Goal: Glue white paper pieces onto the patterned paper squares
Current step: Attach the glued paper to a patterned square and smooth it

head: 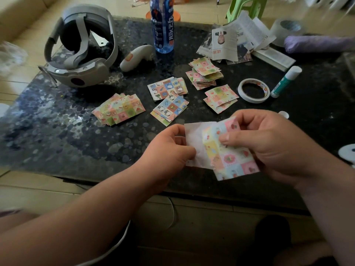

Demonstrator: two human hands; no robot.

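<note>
The left hand (pixel 169 148) and the right hand (pixel 269 143) are both up in the air over the near edge of the counter (pixel 67 131); the left fingers (pixel 177 131) pinch the left side of the white paper piece (pixel 196 143); the right fingers (pixel 230 138) pinch the patterned paper square (pixel 230 160) near its top, with the thumb on its face; the patterned square lies to the right of the white piece and covers the white piece's right edge, so the two papers touch there; both papers have their long side running from near to far, tipped a little; I think the next move is to slide the two together until the edges match, so the left hand must push right or the right hand must pull left; I cannot tell if glue is on the paper yet; the glue stick (pixel 284 81) lies on the far right of the counter beside the tape roll (pixel 253 90), nearer to the right hand; piles of squares (pixel 119 109) lie on the counter just past the hands; there is bare counter to the left of the left hand for laying the papers down and pressing them flat; the near edge of the counter is right under the papers, so a dropped paper could fall off.
</note>
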